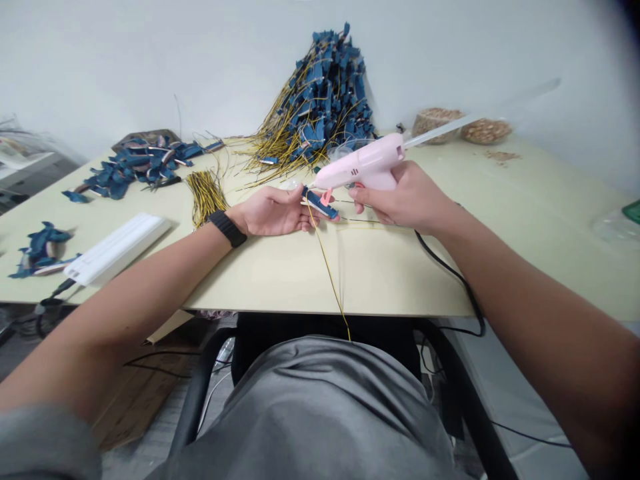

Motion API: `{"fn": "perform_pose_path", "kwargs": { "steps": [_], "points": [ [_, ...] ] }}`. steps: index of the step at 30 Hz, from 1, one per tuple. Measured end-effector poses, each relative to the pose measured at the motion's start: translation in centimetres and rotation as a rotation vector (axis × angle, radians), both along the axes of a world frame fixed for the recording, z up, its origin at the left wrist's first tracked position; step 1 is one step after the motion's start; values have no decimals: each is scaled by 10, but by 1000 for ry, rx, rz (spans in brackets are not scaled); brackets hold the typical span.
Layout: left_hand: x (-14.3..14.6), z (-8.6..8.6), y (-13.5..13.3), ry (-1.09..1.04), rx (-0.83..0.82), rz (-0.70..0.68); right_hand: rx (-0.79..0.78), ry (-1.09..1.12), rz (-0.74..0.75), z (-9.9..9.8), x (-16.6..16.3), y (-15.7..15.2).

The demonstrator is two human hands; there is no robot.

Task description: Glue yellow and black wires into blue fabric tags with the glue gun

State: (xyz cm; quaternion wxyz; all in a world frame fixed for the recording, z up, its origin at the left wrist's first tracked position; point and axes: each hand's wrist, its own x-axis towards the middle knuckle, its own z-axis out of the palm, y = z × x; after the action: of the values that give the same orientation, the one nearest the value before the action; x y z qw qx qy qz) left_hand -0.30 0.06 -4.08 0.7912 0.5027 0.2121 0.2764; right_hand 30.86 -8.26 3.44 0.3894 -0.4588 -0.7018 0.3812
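My left hand [280,212], palm up with a black band at the wrist, pinches a small blue and white piece [321,204] between its fingers. From that piece a thin yellow and black cord [327,263] hangs over the table's front edge toward my lap. In my right hand [415,199] is a pink glue gun [360,165], with its nozzle at the upper left end of the blue piece. A long translucent glue stick [440,131] sticks out of the gun's back. Whether the nozzle touches the piece I cannot tell.
A tall heap of blue pieces with cords [330,93] leans on the wall. Loose blue pieces [135,163], a yellow cord bundle [205,197] and a white power strip [120,247] lie left. Bags of small tan bits [485,130] stand back right. The gun's black cable [450,267] loops rightward.
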Motion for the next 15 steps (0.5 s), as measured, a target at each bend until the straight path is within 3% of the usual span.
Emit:
{"fn": "perform_pose_path", "kwargs": {
  "steps": [9, 15],
  "points": [
    [-2, -2, 2, -23, 55, -52, 16, -6, 3, -1, 3, 0],
    [-2, -2, 2, 16, 14, -7, 2, -58, -12, 2, 0, -2]
  ]
}}
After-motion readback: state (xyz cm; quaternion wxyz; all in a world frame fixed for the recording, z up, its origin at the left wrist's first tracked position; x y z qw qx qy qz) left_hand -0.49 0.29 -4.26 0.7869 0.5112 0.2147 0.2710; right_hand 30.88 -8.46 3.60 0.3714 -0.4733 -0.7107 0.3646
